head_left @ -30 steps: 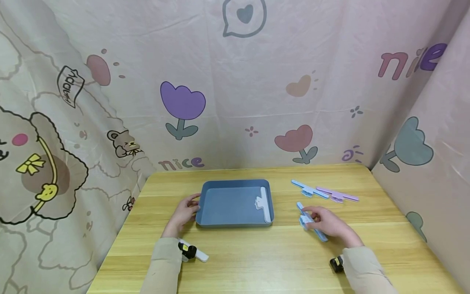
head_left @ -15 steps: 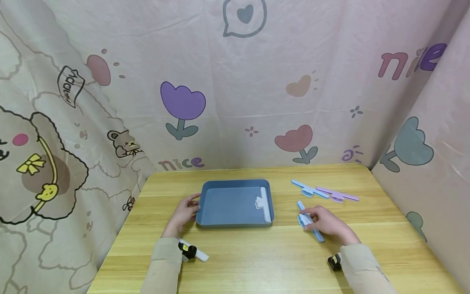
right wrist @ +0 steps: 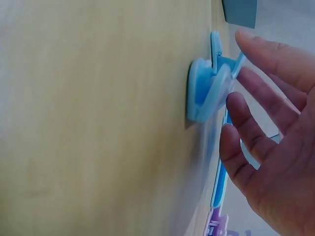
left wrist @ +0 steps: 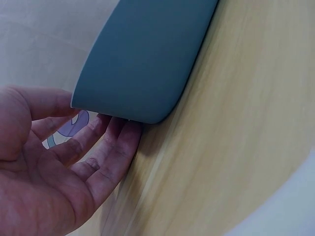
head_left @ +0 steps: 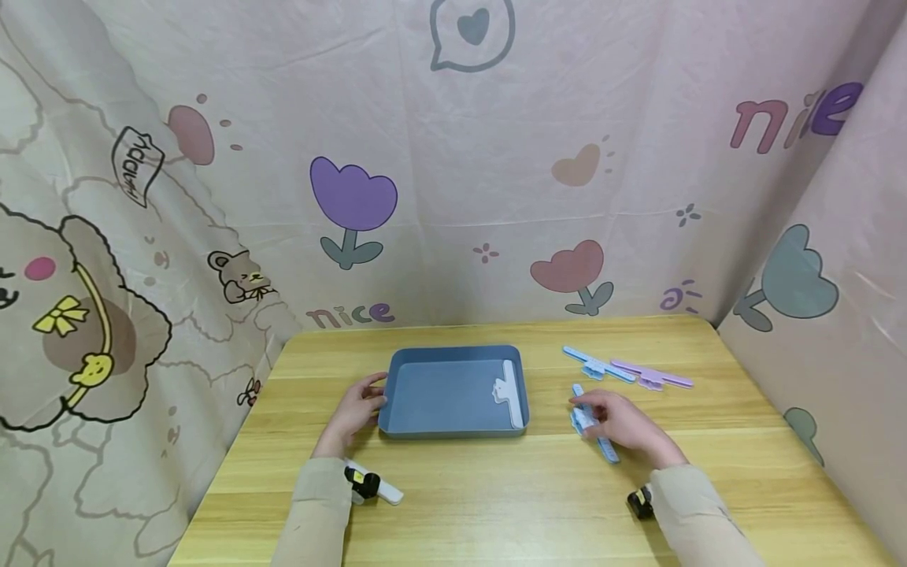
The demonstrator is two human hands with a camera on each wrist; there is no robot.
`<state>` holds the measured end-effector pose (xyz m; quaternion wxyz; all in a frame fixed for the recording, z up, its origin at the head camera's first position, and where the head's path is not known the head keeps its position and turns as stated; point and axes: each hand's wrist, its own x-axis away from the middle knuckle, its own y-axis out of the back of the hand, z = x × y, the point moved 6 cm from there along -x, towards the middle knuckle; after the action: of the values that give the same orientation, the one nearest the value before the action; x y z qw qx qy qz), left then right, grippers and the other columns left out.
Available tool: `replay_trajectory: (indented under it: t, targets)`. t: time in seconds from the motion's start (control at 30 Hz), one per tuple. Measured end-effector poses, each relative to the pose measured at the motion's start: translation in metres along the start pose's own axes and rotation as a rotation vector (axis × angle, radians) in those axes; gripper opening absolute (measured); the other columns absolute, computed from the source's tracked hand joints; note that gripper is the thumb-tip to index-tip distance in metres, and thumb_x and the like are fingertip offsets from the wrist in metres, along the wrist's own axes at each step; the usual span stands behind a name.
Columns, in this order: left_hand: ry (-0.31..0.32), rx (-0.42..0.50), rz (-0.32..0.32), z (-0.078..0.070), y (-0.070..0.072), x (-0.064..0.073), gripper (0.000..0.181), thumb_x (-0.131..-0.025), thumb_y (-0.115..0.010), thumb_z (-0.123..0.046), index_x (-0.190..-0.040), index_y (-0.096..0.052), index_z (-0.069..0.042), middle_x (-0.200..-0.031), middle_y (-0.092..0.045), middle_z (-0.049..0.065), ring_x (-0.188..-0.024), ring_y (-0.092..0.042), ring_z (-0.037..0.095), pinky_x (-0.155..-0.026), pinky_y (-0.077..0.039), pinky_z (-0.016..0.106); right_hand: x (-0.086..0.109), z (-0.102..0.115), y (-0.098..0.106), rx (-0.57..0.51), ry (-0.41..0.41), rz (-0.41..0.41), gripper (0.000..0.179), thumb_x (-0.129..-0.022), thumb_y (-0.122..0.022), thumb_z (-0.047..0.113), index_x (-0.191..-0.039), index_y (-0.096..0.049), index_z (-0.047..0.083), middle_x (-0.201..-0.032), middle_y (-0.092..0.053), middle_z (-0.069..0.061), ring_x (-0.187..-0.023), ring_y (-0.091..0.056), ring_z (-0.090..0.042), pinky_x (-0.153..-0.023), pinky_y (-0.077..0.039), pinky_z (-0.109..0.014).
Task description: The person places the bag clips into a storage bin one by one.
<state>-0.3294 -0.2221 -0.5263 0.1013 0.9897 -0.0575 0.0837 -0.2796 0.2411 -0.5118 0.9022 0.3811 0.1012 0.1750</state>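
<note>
1. Curtain (head_left: 425, 118): printed with flowers, a bear and "nice" at the lower middle-left. Another such word at upper right sinks into a fold, leaving "n", part of "i" and "e" readable. The tilted lettering at far left cannot be made out.
2. Table (head_left: 482, 504): wood grain, its back edge meeting the curtain; the front runs out of the head view. A stretch of wood separates the tray from the clips on the right, and a broader one lies in front of the tray.
3. Tray (head_left: 432, 394): grey-blue, low-walled, left of the near blue clip. Both wrist views cut it off.
4. Left hand (head_left: 356, 409): fingers loosely bent, touching the outside of the tray's left end; how far the thumb reaches over the rim is hard to tell.
5. Right hand (head_left: 623, 419): thumb and forefinger pinch the near blue clip (head_left: 581, 420) at its handle, partly hiding it.
6. Purple clip (head_left: 650, 375) and far blue clip (head_left: 598, 365): behind the right hand, nearly end to end; fingers partly cover the far one in the right wrist view.
7. White clip (head_left: 512, 394): inside the tray, along its right wall.
8. White strip (head_left: 390, 494): beside the left wrist, partly hidden, hard to identify.
</note>
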Motion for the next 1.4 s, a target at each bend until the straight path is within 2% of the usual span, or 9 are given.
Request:
replay_trajectory:
  t: [0.17,0.4,0.63,0.9,1.03,1.27,1.4]
  targets:
    - [-0.006,-0.004,-0.004,0.001,0.000,-0.001,0.052,-0.098,-0.047,0.005,-0.148,-0.040,-0.005,-0.128,-0.049,0.028,-0.099,-0.059,0.031,-0.074,-0.053,0.038,-0.004,-0.001,-0.003,0.024,-0.032,0.020,0.051,-0.078,-0.081,0.009,-0.125,-0.065,0.000,-0.098,-0.059,-0.001,-0.085,-0.048,-0.021,-0.072,-0.045,-0.031]
    - [-0.005,-0.002,-0.012,0.002,0.000,-0.001,0.051,-0.098,-0.047,0.005,-0.148,-0.040,-0.005,-0.128,-0.048,0.028,-0.102,-0.058,0.032,-0.075,-0.053,0.038,-0.008,-0.001,-0.003,0.035,-0.043,0.012,0.047,-0.077,-0.081,0.007,-0.121,-0.066,-0.002,-0.091,-0.057,-0.002,-0.081,-0.047,-0.020,-0.068,-0.042,-0.030]
    - [0.003,-0.007,-0.010,0.000,0.000,0.001,0.050,-0.099,-0.047,0.004,-0.148,-0.040,-0.005,-0.130,-0.047,0.029,-0.106,-0.058,0.035,-0.078,-0.053,0.041,-0.010,-0.006,0.000,-0.033,-0.073,-0.041,0.046,-0.078,-0.079,0.005,-0.121,-0.065,-0.006,-0.085,-0.057,-0.005,-0.076,-0.048,-0.019,-0.063,-0.043,-0.028]
    - [0.001,-0.014,-0.015,0.001,0.001,0.002,0.050,-0.099,-0.046,0.004,-0.148,-0.040,-0.005,-0.131,-0.048,0.029,-0.108,-0.057,0.036,-0.078,-0.054,0.042,-0.017,-0.005,0.006,-0.143,-0.083,-0.113,0.050,-0.080,-0.079,0.008,-0.125,-0.063,-0.006,-0.095,-0.062,-0.007,-0.085,-0.055,-0.022,-0.068,-0.048,-0.028]
    - [-0.007,-0.015,-0.011,0.003,0.000,0.000,0.050,-0.099,-0.046,0.005,-0.148,-0.040,-0.005,-0.129,-0.049,0.028,-0.106,-0.058,0.034,-0.078,-0.053,0.040,-0.022,0.006,0.010,-0.186,-0.044,-0.144,0.048,-0.082,-0.079,0.009,-0.124,-0.062,-0.007,-0.102,-0.065,-0.010,-0.088,-0.057,-0.023,-0.067,-0.049,-0.027]
    - [0.000,-0.004,-0.003,0.003,-0.001,-0.001,0.051,-0.099,-0.045,0.004,-0.149,-0.038,-0.004,-0.129,-0.047,0.029,-0.106,-0.056,0.036,-0.077,-0.053,0.040,-0.028,0.061,0.023,-0.263,0.001,-0.115,0.042,-0.084,-0.074,-0.001,-0.122,-0.061,-0.012,-0.107,-0.062,-0.024,-0.089,-0.057,-0.031,-0.067,-0.049,-0.027]
    - [-0.004,-0.008,-0.014,0.002,-0.001,0.000,0.050,-0.099,-0.046,0.005,-0.148,-0.040,-0.005,-0.128,-0.048,0.027,-0.104,-0.057,0.034,-0.076,-0.053,0.039,-0.038,0.071,0.021,-0.309,0.018,-0.121,0.043,-0.082,-0.076,-0.001,-0.122,-0.061,-0.012,-0.107,-0.062,-0.023,-0.088,-0.057,-0.030,-0.066,-0.048,-0.026]
